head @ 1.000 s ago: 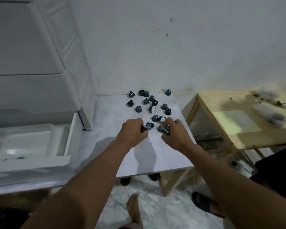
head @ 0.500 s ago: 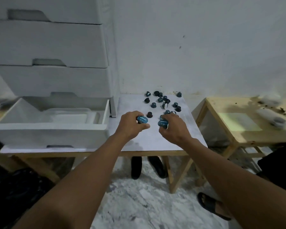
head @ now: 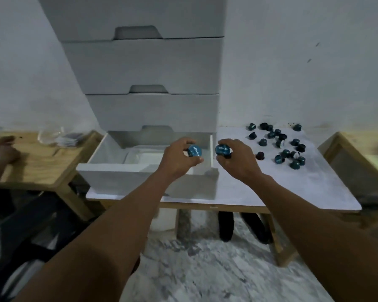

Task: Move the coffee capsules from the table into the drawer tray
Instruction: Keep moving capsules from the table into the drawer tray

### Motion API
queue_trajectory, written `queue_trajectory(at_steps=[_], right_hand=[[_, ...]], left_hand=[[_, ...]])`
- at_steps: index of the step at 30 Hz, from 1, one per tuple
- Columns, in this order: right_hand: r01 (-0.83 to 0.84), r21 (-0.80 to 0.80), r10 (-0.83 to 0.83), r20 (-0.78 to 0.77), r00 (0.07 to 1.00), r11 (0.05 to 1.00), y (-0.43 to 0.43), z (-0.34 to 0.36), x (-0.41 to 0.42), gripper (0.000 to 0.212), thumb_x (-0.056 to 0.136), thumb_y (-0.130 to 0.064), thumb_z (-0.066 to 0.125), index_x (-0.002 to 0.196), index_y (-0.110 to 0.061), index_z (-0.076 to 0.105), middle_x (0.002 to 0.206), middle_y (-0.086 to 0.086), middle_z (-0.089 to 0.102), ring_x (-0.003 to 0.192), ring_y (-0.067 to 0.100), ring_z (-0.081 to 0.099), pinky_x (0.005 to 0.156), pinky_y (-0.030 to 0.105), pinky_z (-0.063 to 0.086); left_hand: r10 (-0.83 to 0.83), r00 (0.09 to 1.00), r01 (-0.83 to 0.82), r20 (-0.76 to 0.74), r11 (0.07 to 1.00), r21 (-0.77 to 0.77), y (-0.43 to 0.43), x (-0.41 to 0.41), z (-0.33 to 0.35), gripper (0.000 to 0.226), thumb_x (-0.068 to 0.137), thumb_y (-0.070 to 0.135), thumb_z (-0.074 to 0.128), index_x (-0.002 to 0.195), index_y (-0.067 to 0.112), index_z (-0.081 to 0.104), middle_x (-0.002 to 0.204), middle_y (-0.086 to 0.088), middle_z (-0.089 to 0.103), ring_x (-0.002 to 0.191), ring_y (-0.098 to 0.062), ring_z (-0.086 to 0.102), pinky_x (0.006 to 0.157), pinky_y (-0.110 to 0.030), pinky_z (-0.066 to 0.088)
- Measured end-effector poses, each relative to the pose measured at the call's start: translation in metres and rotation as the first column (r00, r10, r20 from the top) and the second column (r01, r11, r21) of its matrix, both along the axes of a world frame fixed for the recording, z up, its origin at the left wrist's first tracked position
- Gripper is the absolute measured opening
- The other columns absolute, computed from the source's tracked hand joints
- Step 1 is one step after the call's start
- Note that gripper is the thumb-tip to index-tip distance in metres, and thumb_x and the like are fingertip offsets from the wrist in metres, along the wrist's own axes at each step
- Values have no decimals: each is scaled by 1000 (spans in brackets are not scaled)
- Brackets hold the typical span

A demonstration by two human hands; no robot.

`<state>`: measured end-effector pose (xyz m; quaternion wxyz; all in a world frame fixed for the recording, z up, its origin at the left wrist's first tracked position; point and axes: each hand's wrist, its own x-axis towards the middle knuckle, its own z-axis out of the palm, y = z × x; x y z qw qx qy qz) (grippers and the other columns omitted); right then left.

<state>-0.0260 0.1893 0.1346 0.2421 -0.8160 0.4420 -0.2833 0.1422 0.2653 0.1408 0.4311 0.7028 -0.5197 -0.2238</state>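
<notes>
At the far left another person's hand [head: 7, 149] rests on a wooden side desk [head: 42, 171]. The white drawer unit [head: 151, 68] stands on the white desk [head: 292, 188]. Its bottom drawer [head: 109, 171] is pulled open, with a pale tray [head: 144, 156] inside.

The left hand [head: 179, 159] hovers over the drawer's right part with the arm stretched forward. Its thumb and curled fingers pinch a blue capsule [head: 194, 151], foil face toward the camera. The white lettering on the foil runs sideways and is too blurred to read.

Just right of the drawer's side wall, the right hand [head: 236, 160] pinches a second blue capsule [head: 222, 149] the same way, with similar unreadable white print. The remaining capsules [head: 279, 144] lie scattered on the far right part of the white desk, well apart from the drawer.

Half a second ago both hands were above the white desk, close to that scatter. Now both are further left, and the left hand has crossed over the drawer.
</notes>
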Motion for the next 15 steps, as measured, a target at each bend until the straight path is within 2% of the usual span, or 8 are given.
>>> queue_trajectory(at_steps=[3,7,10,13,15], right_hand=[[34,33,-36,58,998,999,6,-2,33,43,82,-16,69,123,-14,56,120,7,62,100,25,63,92,32,47],[58,48,-62,88,994,997,9,-5,69,36,79,-14,71,114,-14,61,111,5,65,94,24,64,86,30,48],[56,62,-58,43,997,997,4,-11,86,40,79,-14,72,117,-15,60,113,2,63,97,18,60,82,20,39],[17,90,-17,5,1000,996,-14,-16,102,42,79,-17,73,118,-17,60,114,0,62,88,11,55,79,18,37],[-10,130,12,-14,1000,991,-29,-20,112,43,79,-19,74,119,-18,59,110,-6,60,88,8,53,75,15,37]], left_hand=[[-13,1000,13,14,1000,10,4,41,0,44,72,21,82,108,19,58,105,7,61,98,-10,58,76,-18,42],[-48,997,47,66,999,4,2,86,-2,40,73,20,81,107,16,62,101,6,62,94,-9,57,74,-15,40],[-57,997,56,55,998,16,-7,110,-11,41,72,20,81,109,14,63,101,5,64,92,-9,59,78,-19,45],[-54,998,53,29,998,36,-21,124,-20,45,71,19,82,112,16,62,101,7,63,91,-5,58,72,-8,42],[-41,999,41,4,998,53,-34,132,-25,45,70,19,83,111,17,61,101,7,63,92,-6,59,74,-10,43]])
